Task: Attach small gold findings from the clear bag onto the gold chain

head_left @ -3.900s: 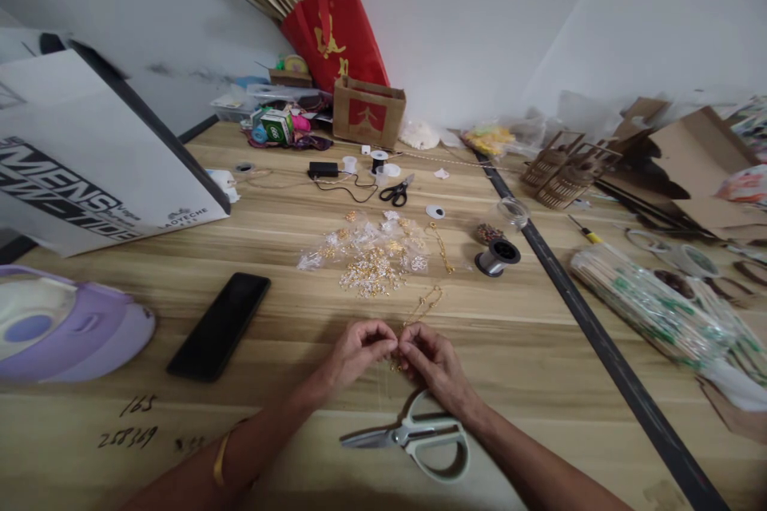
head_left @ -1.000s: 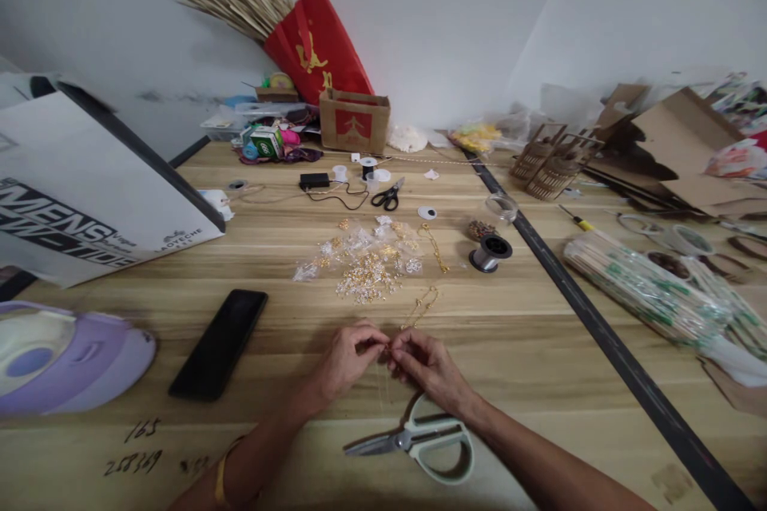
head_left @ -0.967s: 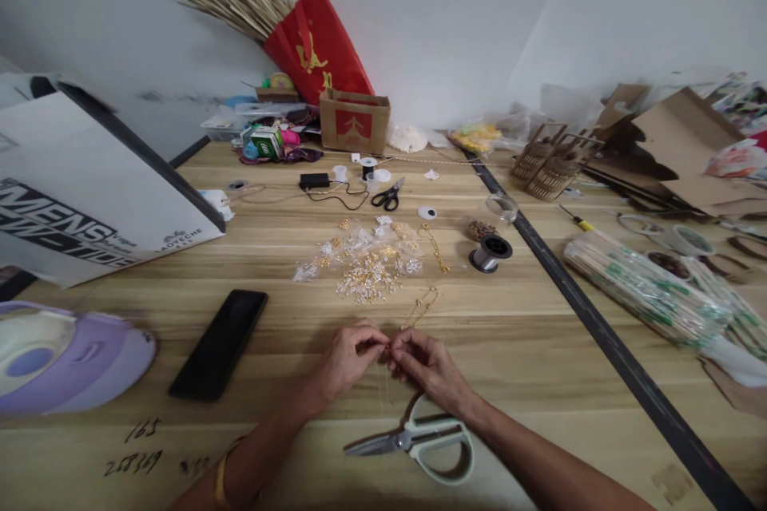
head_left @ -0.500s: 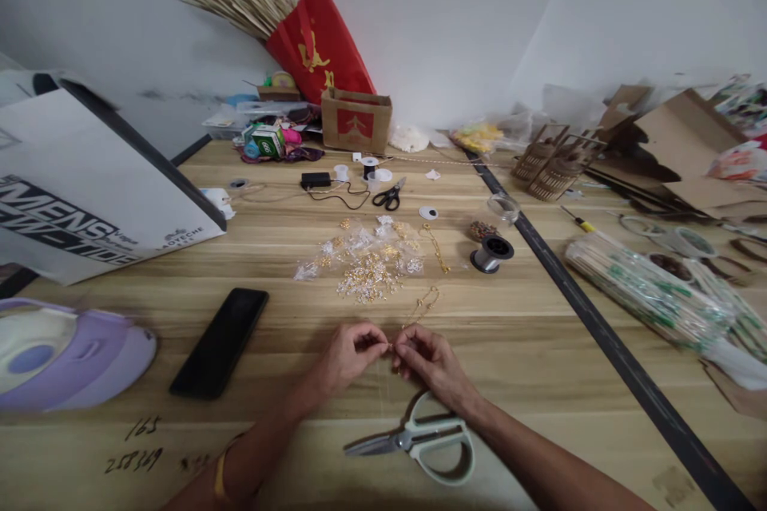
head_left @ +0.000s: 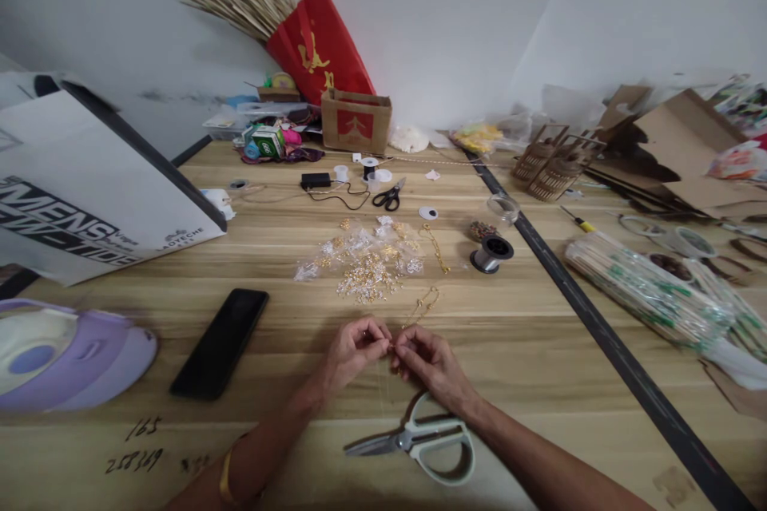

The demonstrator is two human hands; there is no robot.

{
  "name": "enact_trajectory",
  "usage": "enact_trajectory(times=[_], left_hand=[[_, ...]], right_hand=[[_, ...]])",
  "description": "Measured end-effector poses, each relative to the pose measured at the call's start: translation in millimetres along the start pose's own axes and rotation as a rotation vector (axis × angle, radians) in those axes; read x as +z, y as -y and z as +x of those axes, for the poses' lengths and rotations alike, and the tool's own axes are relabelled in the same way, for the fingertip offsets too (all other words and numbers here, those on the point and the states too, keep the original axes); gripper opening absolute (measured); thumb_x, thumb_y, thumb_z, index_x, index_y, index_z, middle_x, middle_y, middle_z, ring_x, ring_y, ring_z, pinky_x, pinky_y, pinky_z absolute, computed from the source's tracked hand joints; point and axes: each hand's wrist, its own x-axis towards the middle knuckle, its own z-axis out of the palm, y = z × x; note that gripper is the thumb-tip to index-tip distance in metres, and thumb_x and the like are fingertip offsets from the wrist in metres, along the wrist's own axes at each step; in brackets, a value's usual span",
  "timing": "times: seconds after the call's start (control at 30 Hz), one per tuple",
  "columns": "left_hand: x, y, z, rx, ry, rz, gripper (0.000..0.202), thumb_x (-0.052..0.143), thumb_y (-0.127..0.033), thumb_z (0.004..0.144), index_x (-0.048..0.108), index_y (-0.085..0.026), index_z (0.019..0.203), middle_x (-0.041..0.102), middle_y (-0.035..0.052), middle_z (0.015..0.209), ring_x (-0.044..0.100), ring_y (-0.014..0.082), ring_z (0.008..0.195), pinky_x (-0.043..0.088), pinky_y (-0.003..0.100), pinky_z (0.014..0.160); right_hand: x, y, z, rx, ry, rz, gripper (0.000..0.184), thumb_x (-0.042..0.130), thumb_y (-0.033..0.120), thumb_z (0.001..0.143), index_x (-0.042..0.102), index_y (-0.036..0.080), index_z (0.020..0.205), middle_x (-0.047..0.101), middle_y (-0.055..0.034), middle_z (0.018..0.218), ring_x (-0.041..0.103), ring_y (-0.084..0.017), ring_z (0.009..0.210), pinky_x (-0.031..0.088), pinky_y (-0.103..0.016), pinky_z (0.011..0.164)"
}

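Observation:
My left hand (head_left: 359,347) pinches thumb and forefinger together near the table's front, on a thin clear thread (head_left: 387,383) that trails down from the fingertips. Touching or nearly touching it, my right hand (head_left: 428,363) is closed on the end of a fine gold chain (head_left: 427,302), the rest of which loops on the wood beyond. The tiny part between the fingertips is too small to make out. White-handled scissors (head_left: 428,441) lie just below my right hand. A pile of gold and silver beads (head_left: 368,278) sits ahead, with a second gold chain (head_left: 436,247) beside it.
A black phone (head_left: 220,343) and a purple visor (head_left: 89,351) lie at left. Farther back are black scissors (head_left: 389,196), a wire spool (head_left: 491,254) and a paper bag (head_left: 356,121). Wrapped sticks (head_left: 647,287) lie right of the black strip (head_left: 587,319).
My left hand has tilted slightly and its fingers have shifted a little at the pinch. The right hand stays almost in place; everything on the table is unmoved.

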Motion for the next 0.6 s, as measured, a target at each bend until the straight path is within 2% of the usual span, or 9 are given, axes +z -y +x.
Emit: enact_trajectory(times=[0.17, 0.3, 0.6], left_hand=[[3.0, -0.3, -0.3, -0.080, -0.050, -0.172, 0.023, 0.067, -0.027, 0.067, 0.049, -0.014, 0.060, 0.063, 0.0032, 0.074, 0.054, 0.0103, 0.061, 0.044, 0.025, 0.061], [2.6, 5.5, 0.1, -0.118, -0.083, -0.245, 0.023, 0.068, -0.028, 0.066, 0.049, -0.014, 0.062, 0.066, 0.0036, 0.071, 0.055, 0.0099, 0.054, 0.045, 0.025, 0.057], [4.5, -0.9, 1.8, -0.204, -0.065, -0.152, 0.024, 0.069, -0.032, 0.066, 0.055, -0.013, 0.064, 0.063, 0.0014, 0.056, 0.060, 0.0131, 0.055, 0.048, 0.026, 0.058]], right_hand=[[0.3, -1.0, -1.2, 0.014, 0.000, 0.004, 0.035, 0.062, 0.050, 0.078, 0.053, 0.016, 0.080, 0.059, -0.0012, 0.066, 0.054, -0.011, 0.057, 0.042, -0.021, 0.051], [-1.4, -2.7, -0.6, -0.032, -0.008, -0.038, 0.032, 0.060, 0.048, 0.081, 0.052, 0.016, 0.079, 0.055, -0.0003, 0.067, 0.049, -0.010, 0.057, 0.041, -0.021, 0.051], [-3.6, -1.9, -1.8, -0.090, -0.020, -0.140, 0.025, 0.055, 0.041, 0.087, 0.052, 0.017, 0.079, 0.051, 0.0000, 0.068, 0.045, -0.011, 0.061, 0.036, -0.023, 0.056]])
